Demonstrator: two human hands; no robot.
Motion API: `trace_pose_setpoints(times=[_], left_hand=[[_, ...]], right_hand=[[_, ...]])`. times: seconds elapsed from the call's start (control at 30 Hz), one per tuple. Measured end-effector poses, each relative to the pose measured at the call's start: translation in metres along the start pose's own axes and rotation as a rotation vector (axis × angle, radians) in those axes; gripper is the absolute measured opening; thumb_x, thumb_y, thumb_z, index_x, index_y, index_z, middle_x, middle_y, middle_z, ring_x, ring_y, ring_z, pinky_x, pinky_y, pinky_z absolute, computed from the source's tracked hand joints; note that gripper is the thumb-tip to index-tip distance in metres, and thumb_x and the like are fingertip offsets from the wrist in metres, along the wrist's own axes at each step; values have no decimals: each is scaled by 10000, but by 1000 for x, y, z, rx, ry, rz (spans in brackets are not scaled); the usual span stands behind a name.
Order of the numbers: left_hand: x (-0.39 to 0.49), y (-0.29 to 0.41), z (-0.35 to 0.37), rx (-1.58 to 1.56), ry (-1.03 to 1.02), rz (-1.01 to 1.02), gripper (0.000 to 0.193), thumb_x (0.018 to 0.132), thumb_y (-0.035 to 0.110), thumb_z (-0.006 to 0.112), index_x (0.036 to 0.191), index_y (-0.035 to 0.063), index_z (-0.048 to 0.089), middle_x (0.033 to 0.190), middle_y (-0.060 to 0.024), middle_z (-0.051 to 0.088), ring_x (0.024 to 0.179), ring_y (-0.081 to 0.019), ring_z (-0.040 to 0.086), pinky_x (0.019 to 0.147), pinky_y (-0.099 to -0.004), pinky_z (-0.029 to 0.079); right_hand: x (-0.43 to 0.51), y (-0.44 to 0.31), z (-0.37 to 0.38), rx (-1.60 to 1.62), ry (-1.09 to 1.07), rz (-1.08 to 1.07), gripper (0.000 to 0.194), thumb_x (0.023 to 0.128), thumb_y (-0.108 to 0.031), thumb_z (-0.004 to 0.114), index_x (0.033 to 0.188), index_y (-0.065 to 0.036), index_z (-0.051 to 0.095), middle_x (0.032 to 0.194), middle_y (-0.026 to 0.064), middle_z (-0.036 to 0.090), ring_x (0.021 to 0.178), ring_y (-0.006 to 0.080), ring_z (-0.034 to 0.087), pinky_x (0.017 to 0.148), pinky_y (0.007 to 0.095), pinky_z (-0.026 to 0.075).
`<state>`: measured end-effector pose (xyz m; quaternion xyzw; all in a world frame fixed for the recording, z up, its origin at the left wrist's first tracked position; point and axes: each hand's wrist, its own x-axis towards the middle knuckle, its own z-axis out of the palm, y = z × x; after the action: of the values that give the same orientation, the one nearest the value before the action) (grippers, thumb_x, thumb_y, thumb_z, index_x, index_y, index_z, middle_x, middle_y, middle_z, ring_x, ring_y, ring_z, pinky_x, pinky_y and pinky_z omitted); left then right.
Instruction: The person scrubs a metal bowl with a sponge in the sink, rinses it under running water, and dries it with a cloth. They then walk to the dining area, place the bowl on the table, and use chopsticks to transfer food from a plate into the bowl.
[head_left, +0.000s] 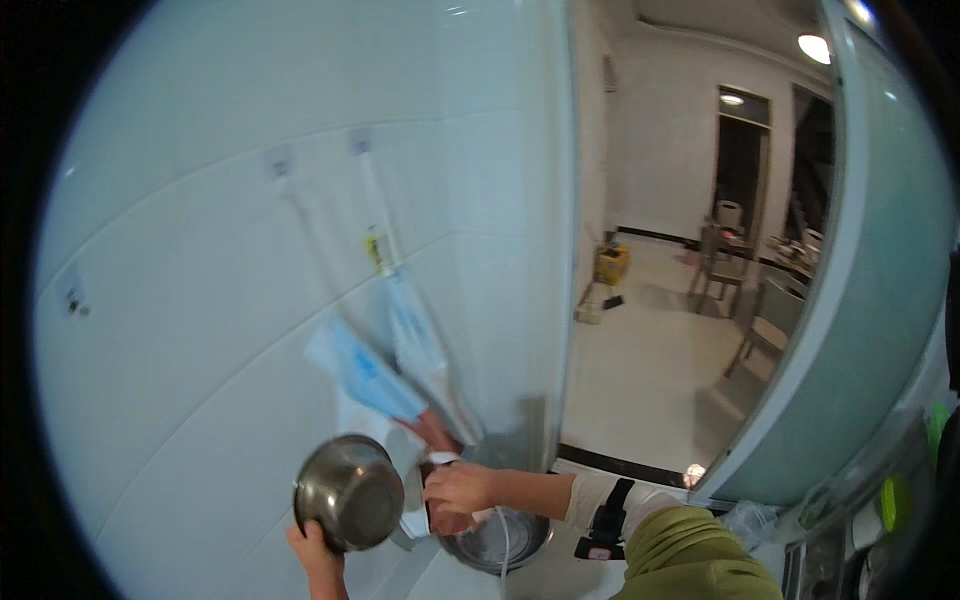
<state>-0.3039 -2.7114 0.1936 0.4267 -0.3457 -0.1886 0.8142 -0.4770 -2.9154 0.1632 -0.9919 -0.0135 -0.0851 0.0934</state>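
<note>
A stainless steel bowl (349, 491) is gripped at its rim by my left hand (315, 551), its rounded metal underside facing me. To the right, my right hand (457, 487) reaches over a white-edged opening with reddish-brown contents; whether its fingers hold anything is hidden. Below that hand a large metal basin (517, 544) stands low down, with a pale cord or tube (505, 540) crossing it. Blue-and-white plastic bags (367, 371) hang on the tiled wall just above both hands.
Wall hooks (361, 142) are fixed to the tiles. A sliding glass door (855, 300) borders the doorway; beyond stand chairs (776, 315) and a yellow bucket (613, 264). A clear plastic bag (750, 520) and a counter with green-edged items lie at lower right.
</note>
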Motion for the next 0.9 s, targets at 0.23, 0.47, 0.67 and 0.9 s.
trace_pose_setpoints(times=[0.23,0.47,0.67,0.9], left_hand=[[-20,-93,99,578,-555,-54,172,701,121,618,657,-33,555,555,14,497,558,-60,420,498,-262,398],[-33,-216,263,635,-1310,463,279,701,243,676,579,39,531,538,-86,525,483,-249,509,466,-313,420],[-51,-316,420,344,-1538,832,174,812,175,578,935,53,593,569,-1,491,512,-151,489,499,-297,428],[-37,-366,553,263,-1808,546,219,719,267,654,727,56,597,725,-104,591,703,-265,576,607,-340,468]], right_hand=[[-122,65,-20,175,-236,473,319,830,-322,464,860,-23,570,755,189,587,735,301,578,669,400,438],[-297,141,-33,1082,131,1079,817,800,-670,240,1012,56,550,837,143,625,822,231,571,827,331,411],[-428,213,-39,1290,249,1241,638,809,-531,463,1139,15,458,894,91,578,803,153,562,744,265,442],[-507,304,-38,1238,456,1461,416,744,-159,492,1086,67,417,854,173,566,661,246,611,552,328,527]])
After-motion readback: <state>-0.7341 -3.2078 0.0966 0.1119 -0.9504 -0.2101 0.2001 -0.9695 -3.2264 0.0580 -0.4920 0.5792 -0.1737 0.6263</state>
